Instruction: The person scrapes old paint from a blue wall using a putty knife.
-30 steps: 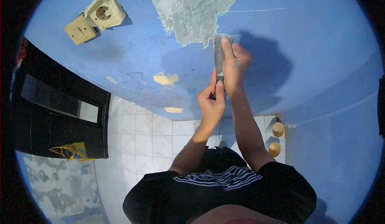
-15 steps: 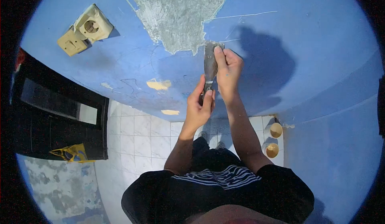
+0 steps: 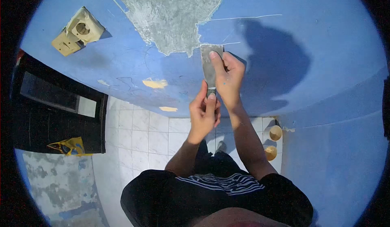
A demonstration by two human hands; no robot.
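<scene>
A metal putty knife (image 3: 208, 70) is held upright against the blue wall (image 3: 276, 56). My left hand (image 3: 204, 115) is wrapped round its dark handle. Higher up, my right hand (image 3: 230, 74) pinches the blade, the thumb flat on its face and the fingers curled behind its right edge. The blade's tip lies at the lower right corner of a bare grey plaster patch (image 3: 170, 19), along a thin white scratch line (image 3: 231, 43). A second scratch line (image 3: 248, 17) runs right from the patch above it.
A socket (image 3: 83, 28) and a switch (image 3: 66, 45) are fixed to the wall at left. Cream patches (image 3: 154, 83) show lower down. Two round tan containers (image 3: 276, 133) stand on the white tiled floor (image 3: 138, 139). At left are a dark door (image 3: 61, 123) and a yellow bag (image 3: 71, 146).
The putty knife has turned so that its blade faces me more broadly, and its tip sits slightly further left in view. Both hands keep their hold. The whole view has shifted a little.
</scene>
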